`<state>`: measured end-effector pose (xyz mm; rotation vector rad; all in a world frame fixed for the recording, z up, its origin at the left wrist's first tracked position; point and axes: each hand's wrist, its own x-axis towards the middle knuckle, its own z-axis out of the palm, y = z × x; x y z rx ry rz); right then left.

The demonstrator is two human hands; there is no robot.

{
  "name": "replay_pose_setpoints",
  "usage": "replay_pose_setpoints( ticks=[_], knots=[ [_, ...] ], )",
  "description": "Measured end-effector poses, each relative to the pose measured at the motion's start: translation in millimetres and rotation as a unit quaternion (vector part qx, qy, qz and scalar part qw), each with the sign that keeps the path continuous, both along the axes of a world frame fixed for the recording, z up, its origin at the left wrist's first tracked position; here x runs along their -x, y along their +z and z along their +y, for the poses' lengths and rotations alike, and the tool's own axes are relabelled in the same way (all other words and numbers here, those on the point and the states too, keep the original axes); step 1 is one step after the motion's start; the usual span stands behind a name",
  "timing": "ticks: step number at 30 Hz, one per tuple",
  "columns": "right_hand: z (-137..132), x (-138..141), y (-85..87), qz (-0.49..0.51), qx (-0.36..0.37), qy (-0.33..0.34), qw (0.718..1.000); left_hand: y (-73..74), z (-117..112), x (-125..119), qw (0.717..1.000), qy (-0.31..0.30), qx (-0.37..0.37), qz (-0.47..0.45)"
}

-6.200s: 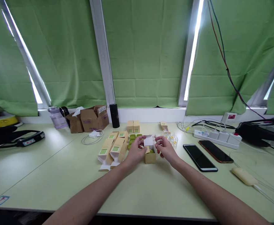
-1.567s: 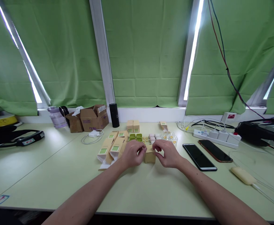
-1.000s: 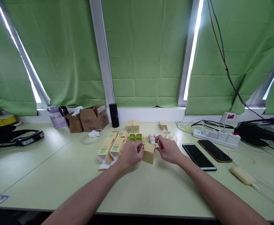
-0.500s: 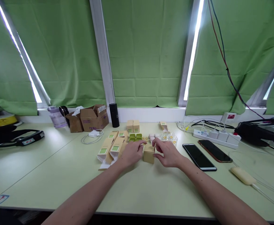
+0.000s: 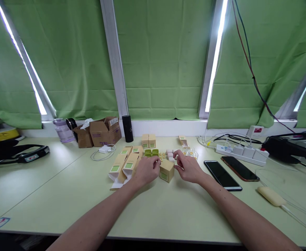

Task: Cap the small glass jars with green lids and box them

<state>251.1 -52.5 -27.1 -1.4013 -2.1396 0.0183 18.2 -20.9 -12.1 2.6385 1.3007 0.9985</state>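
Note:
A small kraft cardboard box [image 5: 166, 171], closed, with a green label on its near side, stands on the table between my hands. My left hand [image 5: 149, 169] has its fingers curled against the box's left side. At the right side, my right hand [image 5: 187, 168] is bent with thumb and fingertips at the box's edge. Left of my hands lie several flattened kraft boxes [image 5: 118, 167] with green labels. Just beyond are green cups [image 5: 151, 152], small yellow pieces [image 5: 162, 155], pale pink pieces [image 5: 170, 154] and clear cups [image 5: 192, 153], partly hidden by my right hand.
Two closed kraft boxes [image 5: 148, 141] and an unfolded one [image 5: 183, 141] sit farther back. Two phones [image 5: 223, 175], a power strip [image 5: 240, 154] and a cream mouse-shaped device [image 5: 271, 196] with a cable lie right. Brown cartons [image 5: 104, 132] and a black cylinder [image 5: 127, 128] stand back left.
The small box has turned, so its green label now faces me. My right hand has shifted slightly up, and its fingers sit more to the side of the box.

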Motion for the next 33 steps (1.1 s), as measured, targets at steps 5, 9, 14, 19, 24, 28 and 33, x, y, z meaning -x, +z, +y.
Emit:
replay_pose_setpoints(
  ticks=[5, 9, 14, 19, 24, 28, 33],
  knots=[
    [4.4, 4.8, -3.5, -0.012, 0.010, -0.072, 0.997, -3.3, -0.5, -0.8, 1.000, -0.023, -0.020, 0.000],
    [3.1, 6.6, -0.7, -0.049, 0.023, -0.107, 0.993, -2.9, -0.1, 0.1, 0.999, -0.018, -0.049, -0.014],
    [0.8, 7.5, 3.4, -0.078, 0.029, -0.132, 0.988, 4.0, -6.3, -0.4, 0.994, -0.074, -0.081, -0.029],
    [0.2, 7.4, 7.3, -0.078, 0.028, -0.158, 0.984, 10.2, -16.7, -7.0, 0.989, -0.140, -0.035, 0.033],
    [-1.1, 8.6, 11.7, -0.087, 0.047, -0.183, 0.978, 18.4, -19.3, -13.2, 0.983, -0.140, -0.001, 0.123],
    [-2.7, 10.5, 13.7, -0.104, 0.077, -0.195, 0.972, 31.4, -19.9, -15.6, 0.974, -0.126, 0.020, 0.189],
    [-4.8, 12.5, 16.5, -0.124, 0.093, -0.194, 0.969, 51.6, -8.4, -15.7, 0.974, -0.122, 0.047, 0.185]
  ],
)
